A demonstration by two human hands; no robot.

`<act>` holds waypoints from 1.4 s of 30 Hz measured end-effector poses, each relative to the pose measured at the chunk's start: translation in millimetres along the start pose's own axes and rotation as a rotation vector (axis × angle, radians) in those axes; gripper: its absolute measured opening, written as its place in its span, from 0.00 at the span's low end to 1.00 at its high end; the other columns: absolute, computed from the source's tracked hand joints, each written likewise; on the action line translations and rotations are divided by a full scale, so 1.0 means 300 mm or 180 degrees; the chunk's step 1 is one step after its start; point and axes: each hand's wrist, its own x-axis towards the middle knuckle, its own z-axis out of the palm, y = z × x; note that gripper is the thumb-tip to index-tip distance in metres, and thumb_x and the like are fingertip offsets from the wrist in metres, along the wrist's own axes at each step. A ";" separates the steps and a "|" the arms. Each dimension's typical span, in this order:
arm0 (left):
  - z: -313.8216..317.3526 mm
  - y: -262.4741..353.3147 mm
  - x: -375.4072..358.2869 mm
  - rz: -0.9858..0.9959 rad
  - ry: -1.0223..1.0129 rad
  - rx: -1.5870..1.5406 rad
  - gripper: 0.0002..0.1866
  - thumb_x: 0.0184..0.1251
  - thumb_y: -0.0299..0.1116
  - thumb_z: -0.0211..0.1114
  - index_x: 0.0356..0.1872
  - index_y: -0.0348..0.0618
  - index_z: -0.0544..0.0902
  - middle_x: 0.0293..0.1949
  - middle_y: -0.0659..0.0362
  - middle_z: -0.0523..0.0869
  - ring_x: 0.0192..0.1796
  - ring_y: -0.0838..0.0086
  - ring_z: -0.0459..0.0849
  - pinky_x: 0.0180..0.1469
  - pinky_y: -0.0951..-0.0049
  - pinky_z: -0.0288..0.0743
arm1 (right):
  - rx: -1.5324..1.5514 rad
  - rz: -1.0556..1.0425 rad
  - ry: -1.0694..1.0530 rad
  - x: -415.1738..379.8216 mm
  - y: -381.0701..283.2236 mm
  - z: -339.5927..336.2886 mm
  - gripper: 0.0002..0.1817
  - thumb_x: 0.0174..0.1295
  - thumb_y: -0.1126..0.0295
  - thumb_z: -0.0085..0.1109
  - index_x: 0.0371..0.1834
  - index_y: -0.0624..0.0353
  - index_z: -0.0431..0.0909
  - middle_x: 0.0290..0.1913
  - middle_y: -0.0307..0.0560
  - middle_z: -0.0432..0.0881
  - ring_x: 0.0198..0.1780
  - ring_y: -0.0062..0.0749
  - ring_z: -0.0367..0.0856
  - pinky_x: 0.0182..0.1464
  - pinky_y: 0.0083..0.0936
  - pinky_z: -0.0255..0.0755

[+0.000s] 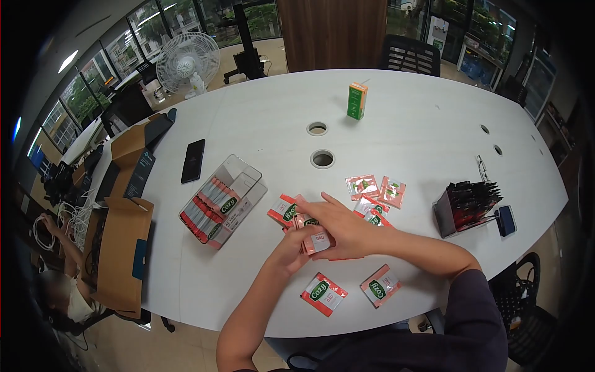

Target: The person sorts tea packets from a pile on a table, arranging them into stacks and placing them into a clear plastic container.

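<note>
Both my hands meet over the near middle of the table, closed round a small stack of red and white Cozy tea sachets point(319, 242). My left hand point(291, 251) grips the stack from the left, thumb across its front. My right hand point(347, 226) covers its top and right side. A loose sachet point(285, 211) lies just beyond my left hand; others, such as one sachet point(375, 215), are partly under my right hand and forearm. Nearer my body lie two separate sachets, one left point(324, 294) and one right point(380, 286). Two paler sachets point(362, 186) point(392, 191) rest farther back.
Left of my hands, a clear plastic box point(251, 168) holds rows of sachets. A phone point(193, 161) and open cardboard boxes point(124, 254) lie beyond it. At right stands a holder of black packets point(465, 208). A drink carton point(356, 101) stands behind. Another person's hand point(52, 226) touches white cables.
</note>
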 end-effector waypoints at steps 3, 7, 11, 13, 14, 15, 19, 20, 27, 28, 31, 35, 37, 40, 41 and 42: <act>0.012 0.022 0.007 0.0275 -0.0388 -0.0212 0.29 0.66 0.26 0.60 0.69 0.37 0.68 0.58 0.49 0.82 0.58 0.63 0.84 0.63 0.61 0.80 | 0.0140 0.0062 0.0466 0.013 0.041 -0.068 0.48 0.51 0.64 0.78 0.76 0.58 0.61 0.72 0.55 0.70 0.71 0.50 0.71 0.75 0.52 0.59; -0.005 0.026 0.025 0.0527 -0.0197 -0.0491 0.34 0.61 0.24 0.60 0.72 0.36 0.65 0.59 0.48 0.78 0.59 0.64 0.79 0.65 0.60 0.75 | -0.0837 0.1265 0.0745 0.011 0.204 -0.134 0.35 0.56 0.60 0.74 0.65 0.61 0.72 0.59 0.56 0.80 0.60 0.51 0.80 0.60 0.44 0.75; -0.007 0.031 0.028 0.0632 0.0117 -0.0535 0.35 0.61 0.25 0.61 0.71 0.36 0.65 0.57 0.49 0.79 0.59 0.65 0.79 0.66 0.61 0.74 | -0.2129 0.1730 0.0242 -0.049 0.252 -0.090 0.23 0.55 0.64 0.72 0.50 0.64 0.77 0.39 0.58 0.84 0.44 0.49 0.86 0.43 0.41 0.81; -0.004 0.035 0.027 0.0642 0.0147 -0.0561 0.34 0.60 0.25 0.61 0.71 0.36 0.65 0.57 0.50 0.79 0.59 0.65 0.79 0.66 0.61 0.74 | -0.1947 0.1655 0.0185 -0.035 0.235 -0.096 0.23 0.53 0.66 0.72 0.50 0.63 0.77 0.37 0.56 0.84 0.42 0.49 0.85 0.43 0.40 0.81; -0.004 0.032 0.027 0.0635 0.0134 -0.0588 0.34 0.60 0.26 0.61 0.71 0.35 0.65 0.56 0.50 0.79 0.59 0.65 0.79 0.66 0.61 0.74 | -0.1855 0.1620 0.0155 -0.031 0.228 -0.097 0.23 0.53 0.67 0.72 0.50 0.63 0.77 0.36 0.56 0.84 0.41 0.50 0.85 0.42 0.40 0.81; -0.005 0.031 0.028 0.0631 0.0121 -0.0608 0.34 0.60 0.26 0.61 0.71 0.35 0.65 0.56 0.50 0.79 0.59 0.65 0.79 0.66 0.62 0.74 | -0.1938 0.1559 0.0123 -0.031 0.239 -0.086 0.23 0.52 0.68 0.72 0.50 0.63 0.77 0.36 0.55 0.84 0.41 0.50 0.85 0.43 0.40 0.81; -0.019 0.032 0.032 0.0662 0.0035 -0.0699 0.33 0.64 0.27 0.62 0.72 0.36 0.66 0.55 0.52 0.79 0.55 0.68 0.81 0.62 0.64 0.78 | -0.1892 0.1450 0.0067 -0.030 0.278 -0.060 0.25 0.55 0.73 0.68 0.57 0.63 0.75 0.40 0.54 0.84 0.45 0.50 0.84 0.48 0.40 0.80; -0.022 0.033 0.033 0.0675 0.0031 -0.0717 0.33 0.64 0.28 0.62 0.72 0.35 0.66 0.55 0.52 0.79 0.55 0.68 0.81 0.62 0.64 0.78 | -0.1791 0.1460 0.0059 -0.030 0.279 -0.062 0.26 0.57 0.74 0.66 0.60 0.63 0.75 0.41 0.54 0.84 0.47 0.50 0.83 0.50 0.41 0.79; -0.017 0.044 0.030 0.0802 0.0074 -0.0836 0.33 0.61 0.27 0.60 0.70 0.34 0.65 0.53 0.52 0.79 0.55 0.65 0.81 0.62 0.63 0.76 | -0.1249 0.0968 0.0114 -0.026 0.246 -0.063 0.23 0.56 0.76 0.64 0.57 0.62 0.76 0.41 0.53 0.83 0.49 0.48 0.82 0.49 0.41 0.80; -0.017 0.045 0.028 0.0816 0.0074 -0.0831 0.33 0.62 0.27 0.60 0.70 0.34 0.65 0.53 0.52 0.79 0.55 0.65 0.81 0.62 0.63 0.76 | -0.1330 0.0890 0.0107 -0.023 0.244 -0.054 0.23 0.56 0.76 0.64 0.57 0.62 0.77 0.41 0.52 0.83 0.49 0.48 0.82 0.49 0.41 0.80; -0.026 0.043 0.028 0.0852 -0.0015 -0.0923 0.30 0.64 0.26 0.61 0.69 0.36 0.66 0.52 0.53 0.79 0.54 0.67 0.81 0.64 0.64 0.75 | -0.1618 0.0804 -0.0055 -0.018 0.241 -0.037 0.22 0.57 0.76 0.62 0.57 0.62 0.77 0.41 0.52 0.83 0.48 0.47 0.82 0.49 0.41 0.79; -0.018 0.055 0.023 0.0930 0.0093 -0.0922 0.31 0.64 0.26 0.60 0.70 0.35 0.65 0.50 0.54 0.78 0.53 0.67 0.80 0.64 0.64 0.74 | -0.1732 0.0564 -0.0052 -0.004 0.221 -0.055 0.22 0.55 0.76 0.63 0.55 0.63 0.77 0.40 0.51 0.83 0.49 0.46 0.82 0.50 0.40 0.79; -0.016 0.060 0.021 0.0967 0.0107 -0.0948 0.32 0.64 0.26 0.60 0.71 0.35 0.63 0.49 0.54 0.78 0.51 0.67 0.80 0.64 0.63 0.74 | -0.1576 0.0760 0.0101 -0.001 0.185 -0.079 0.21 0.55 0.75 0.65 0.54 0.63 0.77 0.40 0.50 0.83 0.49 0.45 0.82 0.49 0.40 0.79; -0.045 0.048 0.037 0.1033 0.0068 -0.0980 0.31 0.65 0.27 0.59 0.71 0.36 0.65 0.52 0.52 0.80 0.53 0.68 0.84 0.66 0.60 0.75 | -0.1494 0.0859 0.0144 -0.039 0.223 -0.072 0.20 0.56 0.73 0.66 0.53 0.62 0.77 0.39 0.50 0.83 0.48 0.45 0.83 0.49 0.40 0.78; -0.041 0.049 0.035 0.1013 0.0087 -0.0974 0.32 0.65 0.26 0.59 0.71 0.36 0.63 0.51 0.53 0.79 0.52 0.68 0.83 0.66 0.61 0.75 | -0.1492 0.0857 0.0132 -0.054 0.244 -0.065 0.20 0.56 0.73 0.66 0.53 0.62 0.77 0.39 0.50 0.83 0.48 0.46 0.83 0.49 0.41 0.78; -0.029 0.056 0.030 0.0997 0.0106 -0.0966 0.32 0.65 0.26 0.58 0.71 0.35 0.62 0.50 0.54 0.78 0.51 0.68 0.81 0.65 0.62 0.74 | -0.1440 0.0939 -0.0025 -0.047 0.234 -0.072 0.18 0.57 0.73 0.66 0.51 0.62 0.78 0.38 0.50 0.83 0.47 0.47 0.84 0.50 0.41 0.78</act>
